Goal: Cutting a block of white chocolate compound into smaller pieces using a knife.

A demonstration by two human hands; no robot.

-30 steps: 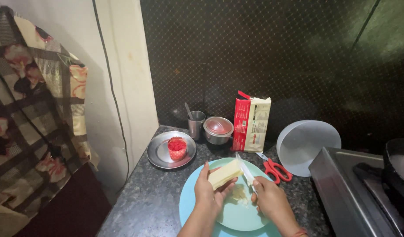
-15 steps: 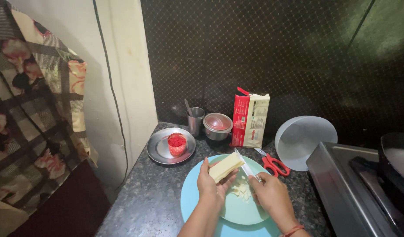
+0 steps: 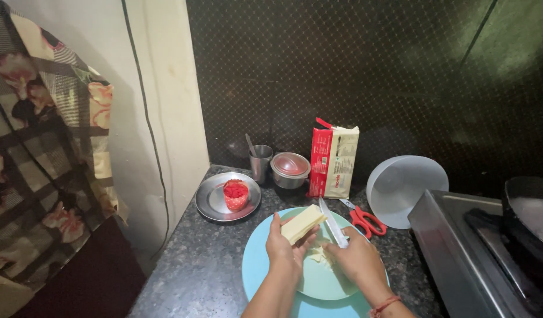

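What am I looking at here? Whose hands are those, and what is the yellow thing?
The picture comes from a camera worn on a person's head, looking down, so the hands are that person's own. The left hand holds a pale yellow block, maybe butter or cheese. The right hand holds a knife beside the block. Both are over a light blue plate on a dark speckled counter, with small cut pieces on the plate. Behind it are red scissors, a red and cream packet, a steel plate with a red cup, a steel tumbler, a lidded steel bowl and a round white lid. On the right is a stove.
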